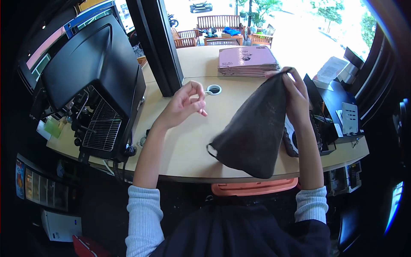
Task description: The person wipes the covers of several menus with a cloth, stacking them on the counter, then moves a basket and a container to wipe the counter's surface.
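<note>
My right hand (297,92) pinches the top corner of a dark grey-brown cloth (257,128), which hangs down over the front of the counter in a rough triangle. A small loop (212,150) sticks out from the cloth's lower left corner. My left hand (186,105) is raised over the counter to the left of the cloth, fingers loosely curled and apart, with nothing visible in it. Just beyond its fingertips is a white-rimmed round hole (214,89) in the countertop. Partly behind my right forearm lies a dark lace-edged item (291,143).
A black espresso machine (92,68) stands on the left of the wooden counter (184,150), beside a black post (156,47). Pink menu folders (248,58) are stacked at the back. On the right sits a black cash drawer (334,111). An orange lid (254,187) shows below the edge.
</note>
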Available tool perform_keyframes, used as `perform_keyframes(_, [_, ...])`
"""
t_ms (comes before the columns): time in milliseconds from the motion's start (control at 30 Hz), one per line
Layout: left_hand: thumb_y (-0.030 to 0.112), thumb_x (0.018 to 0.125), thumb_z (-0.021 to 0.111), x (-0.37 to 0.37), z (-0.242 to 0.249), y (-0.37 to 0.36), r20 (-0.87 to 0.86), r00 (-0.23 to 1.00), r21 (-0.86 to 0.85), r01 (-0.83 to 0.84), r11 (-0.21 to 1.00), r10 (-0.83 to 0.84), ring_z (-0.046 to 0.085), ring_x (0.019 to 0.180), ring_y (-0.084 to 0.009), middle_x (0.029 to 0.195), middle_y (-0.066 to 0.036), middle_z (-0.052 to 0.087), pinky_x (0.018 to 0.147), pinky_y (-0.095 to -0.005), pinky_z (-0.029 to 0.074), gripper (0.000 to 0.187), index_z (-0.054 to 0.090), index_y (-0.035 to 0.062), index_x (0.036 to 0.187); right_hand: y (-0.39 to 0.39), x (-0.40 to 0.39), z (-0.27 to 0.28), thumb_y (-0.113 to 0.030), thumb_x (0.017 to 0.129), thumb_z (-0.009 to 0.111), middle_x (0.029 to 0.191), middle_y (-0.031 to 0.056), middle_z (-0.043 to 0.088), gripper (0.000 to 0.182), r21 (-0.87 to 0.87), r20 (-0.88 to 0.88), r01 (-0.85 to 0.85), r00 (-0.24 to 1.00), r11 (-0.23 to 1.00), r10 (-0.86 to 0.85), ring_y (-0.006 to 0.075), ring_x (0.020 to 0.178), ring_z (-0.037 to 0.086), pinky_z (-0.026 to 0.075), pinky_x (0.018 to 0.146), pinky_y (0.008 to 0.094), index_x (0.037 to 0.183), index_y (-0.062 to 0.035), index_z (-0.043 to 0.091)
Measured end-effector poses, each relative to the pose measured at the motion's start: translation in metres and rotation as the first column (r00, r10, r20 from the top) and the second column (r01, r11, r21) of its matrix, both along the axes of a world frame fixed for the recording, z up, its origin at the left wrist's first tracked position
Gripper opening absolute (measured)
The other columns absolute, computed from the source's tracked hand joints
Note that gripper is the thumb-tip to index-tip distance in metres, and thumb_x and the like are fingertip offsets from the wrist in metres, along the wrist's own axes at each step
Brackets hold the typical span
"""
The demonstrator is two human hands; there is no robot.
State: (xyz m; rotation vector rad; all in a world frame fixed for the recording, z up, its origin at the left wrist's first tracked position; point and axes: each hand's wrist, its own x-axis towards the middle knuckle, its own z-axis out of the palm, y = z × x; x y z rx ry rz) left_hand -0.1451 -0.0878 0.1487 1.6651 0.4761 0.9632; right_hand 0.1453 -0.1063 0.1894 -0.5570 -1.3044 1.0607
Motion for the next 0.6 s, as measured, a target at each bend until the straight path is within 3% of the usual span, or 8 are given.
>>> perform_keyframes(67, [0.015, 0.085, 0.058, 0.012, -0.005, 0.006, -0.055, 0.996, 0.002, -0.066, 0.998, 0.066, 0.053, 0.094, -0.0165, 0.107, -0.006, 0.047, 0.101, -0.0394, 0.033, 0.033, 0.042, 0.0076, 0.113, 0.008, -0.001, -0.003, -0.018, 0.093, 0.042, 0.102, 0.0143, 0.062, 0.017, -0.043, 0.071, -0.022, 0.997, 0.999, 0.025, 0.0077, 0.069, 0.058, 0.049, 0.064, 0.0196, 0.101, -0.0036, 0.046])
perform_keyframes(133, [0.020, 0.083, 0.063, 0.040, -0.009, 0.006, -0.144, 0.989, 0.165, -0.010, 0.986, 0.034, 0.045, 0.115, -0.0202, 0.124, -0.010, 0.043, 0.104, -0.0413, 0.029, 0.058, 0.034, 0.0085, 0.132, 0.002, -0.013, 0.005, -0.016, 0.094, 0.040, 0.108, 0.0169, 0.061, 0.014, -0.041, 0.256, -0.041, 0.965, 0.998, 0.050, 0.0074, 0.062, 0.057, 0.050, 0.060, 0.0196, 0.098, -0.0034, 0.046])
perform_keyframes(200, [0.026, 0.081, 0.065, 0.062, -0.013, -0.002, -0.200, 0.979, 0.228, -0.001, 0.974, 0.048, 0.043, 0.118, -0.0213, 0.126, -0.010, 0.044, 0.102, -0.0408, 0.031, 0.062, 0.034, 0.0075, 0.132, -0.005, -0.024, 0.007, -0.012, 0.093, 0.045, 0.095, 0.0110, 0.066, 0.011, -0.017, 0.296, -0.100, 0.950, 0.995, 0.101, 0.0034, 0.068, 0.055, 0.045, 0.060, 0.0176, 0.098, -0.0024, 0.048])
perform_keyframes(333, [0.033, 0.076, 0.070, 0.084, -0.019, -0.002, -0.274, 0.950, 0.402, -0.027, 0.915, 0.149, 0.041, 0.122, -0.0237, 0.126, -0.014, 0.047, 0.102, -0.0376, 0.031, 0.067, 0.040, 0.0036, 0.129, -0.010, -0.025, 0.015, -0.009, 0.093, 0.045, 0.098, 0.0125, 0.065, 0.010, 0.008, 0.296, -0.201, 0.936, 0.980, 0.190, 0.0058, 0.074, 0.058, 0.048, 0.065, 0.0191, 0.098, -0.0005, 0.047])
perform_keyframes(367, [0.030, 0.076, 0.071, 0.086, -0.022, 0.000, -0.201, 0.959, 0.455, -0.090, 0.886, 0.201, 0.046, 0.116, -0.0213, 0.117, -0.013, 0.053, 0.099, -0.0337, 0.035, 0.062, 0.045, 0.0005, 0.123, -0.007, -0.023, 0.017, -0.009, 0.093, 0.046, 0.099, 0.0133, 0.065, 0.011, 0.044, 0.289, -0.214, 0.938, 0.976, 0.193, 0.0073, 0.077, 0.059, 0.049, 0.067, 0.0201, 0.099, 0.0002, 0.047])
perform_keyframes(467, [0.024, 0.076, 0.071, 0.078, -0.004, -0.002, -0.266, 0.962, 0.261, 0.007, 0.965, 0.065, 0.051, 0.106, -0.0158, 0.111, -0.011, 0.057, 0.094, -0.0303, 0.039, 0.057, 0.046, -0.0013, 0.121, -0.004, -0.012, 0.022, -0.010, 0.093, 0.046, 0.101, 0.0153, 0.063, 0.012, 0.086, 0.297, -0.189, 0.942, 0.978, 0.156, 0.0108, 0.082, 0.061, 0.050, 0.070, 0.0217, 0.099, 0.0007, 0.046])
perform_keyframes(533, [0.020, 0.077, 0.071, 0.070, 0.006, -0.004, -0.262, 0.964, 0.232, 0.013, 0.973, 0.049, 0.053, 0.097, -0.0110, 0.103, -0.007, 0.060, 0.089, -0.0279, 0.041, 0.051, 0.049, -0.0011, 0.118, -0.004, -0.004, 0.026, -0.011, 0.093, 0.046, 0.099, 0.0150, 0.064, 0.013, 0.082, 0.230, -0.140, 0.966, 0.987, 0.118, 0.0100, 0.082, 0.061, 0.049, 0.071, 0.0211, 0.099, 0.0000, 0.047])
perform_keyframes(600, [0.019, 0.077, 0.071, 0.057, 0.015, -0.006, -0.406, 0.912, 0.182, 0.016, 0.983, 0.061, 0.054, 0.092, -0.0100, 0.099, -0.005, 0.061, 0.087, -0.0283, 0.042, 0.046, 0.053, -0.0004, 0.115, 0.000, 0.002, 0.024, -0.014, 0.093, 0.047, 0.098, 0.0140, 0.064, 0.014, 0.080, 0.244, -0.075, 0.968, 0.994, 0.053, 0.0094, 0.081, 0.061, 0.049, 0.071, 0.0204, 0.099, -0.0016, 0.049])
